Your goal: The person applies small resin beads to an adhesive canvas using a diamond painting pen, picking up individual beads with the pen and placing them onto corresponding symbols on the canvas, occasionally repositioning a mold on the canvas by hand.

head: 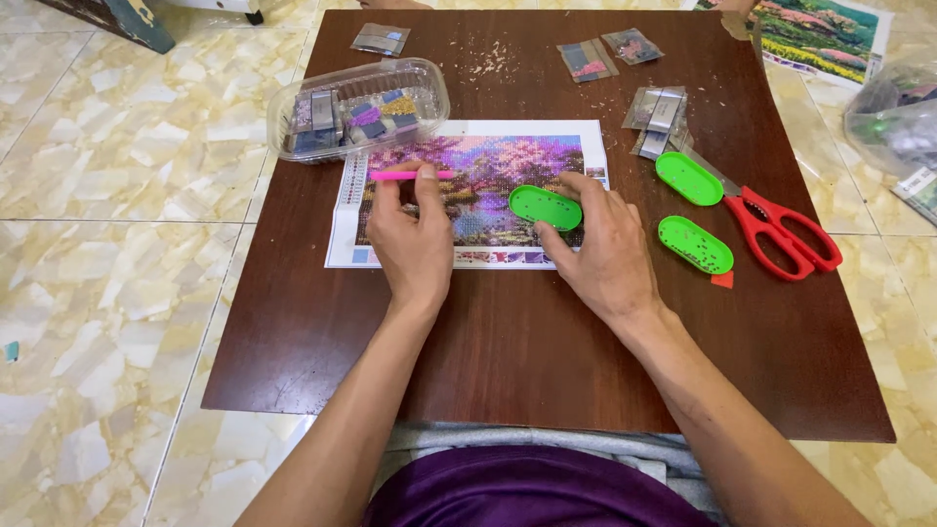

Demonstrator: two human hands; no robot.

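Mostly the diamond painting canvas [478, 185] looks filled — only small patches seem bare. Left hand [410, 239] pinches a pink pen [410, 176]; right hand [605, 249] grips a green tray [545, 207] — fingers curled.

Looked like a home, low dark wooden table [508, 342] on glossy marble-pattern tiled floor [107, 293], hobby craft gear spread out, bead canvas [488, 166], red scissors [781, 229], clear plastic box [356, 107]

Low brown wooden table [547, 351] carrying a diamond-painting canvas [468, 190], clear plastic box [359, 107], two green trays [695, 244], red scissors [781, 232], small packets [656, 119].
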